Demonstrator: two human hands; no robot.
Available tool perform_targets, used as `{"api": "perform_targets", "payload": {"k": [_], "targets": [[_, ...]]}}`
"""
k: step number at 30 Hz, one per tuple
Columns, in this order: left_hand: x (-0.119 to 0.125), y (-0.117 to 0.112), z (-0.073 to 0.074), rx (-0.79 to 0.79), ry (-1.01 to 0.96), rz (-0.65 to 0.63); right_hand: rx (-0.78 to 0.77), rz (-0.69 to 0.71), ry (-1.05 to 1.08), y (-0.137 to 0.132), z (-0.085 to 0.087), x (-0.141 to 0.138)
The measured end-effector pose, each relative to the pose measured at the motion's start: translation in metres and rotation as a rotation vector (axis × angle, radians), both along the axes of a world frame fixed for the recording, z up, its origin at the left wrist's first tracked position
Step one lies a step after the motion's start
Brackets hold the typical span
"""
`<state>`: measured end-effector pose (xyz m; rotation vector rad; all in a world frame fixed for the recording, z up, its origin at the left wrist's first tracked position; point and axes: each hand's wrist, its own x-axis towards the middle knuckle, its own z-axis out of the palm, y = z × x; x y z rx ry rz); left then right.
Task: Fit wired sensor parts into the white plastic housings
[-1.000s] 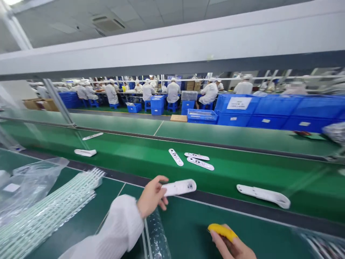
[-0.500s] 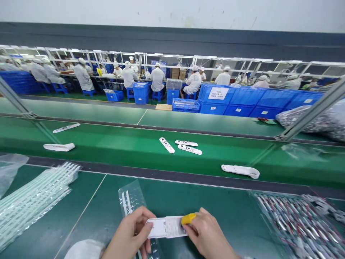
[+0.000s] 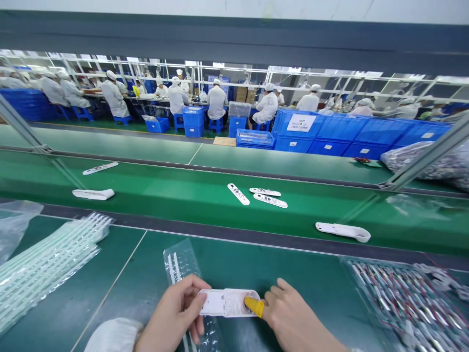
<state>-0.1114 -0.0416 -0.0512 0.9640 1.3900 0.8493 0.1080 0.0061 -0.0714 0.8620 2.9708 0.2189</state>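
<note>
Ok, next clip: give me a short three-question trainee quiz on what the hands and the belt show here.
1. True or false: the left hand grips the white plastic housing at its left end.
2. At the right hand, what touches the housing's right end? A) a small yellow piece B) a metal screwdriver C) a red cloth
3. How many flat white strips lie grouped on the green conveyor belt?
Key: 1 true; 2 A; 3 three.

shell (image 3: 227, 302) brought near (off the belt (image 3: 176, 198))
</note>
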Motion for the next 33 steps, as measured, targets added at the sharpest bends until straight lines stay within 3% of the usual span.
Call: {"api": "perform_targets", "payload": {"k": [7, 13, 24, 33], "targets": [[0.000, -0.007, -0.006, 0.011, 0.017, -0.002, 0.027, 0.030, 0.042, -0.002, -0.005, 0.007], [0.003, -0.008, 0.002, -0.025, 0.062, -0.022, 0.031, 0.017, 0.085, -0.001, -0.007, 0.009], [0.004, -0.011, 0.005, -0.049, 0.087, -0.033, -0.108, 0.027, 0.070, -0.003, -0.008, 0.008], [0.002, -0.015, -0.001, -0.038, 0.056, -0.025, -0.206, -0.087, 0.378, 0.000, 0.003, 0.014]]}}
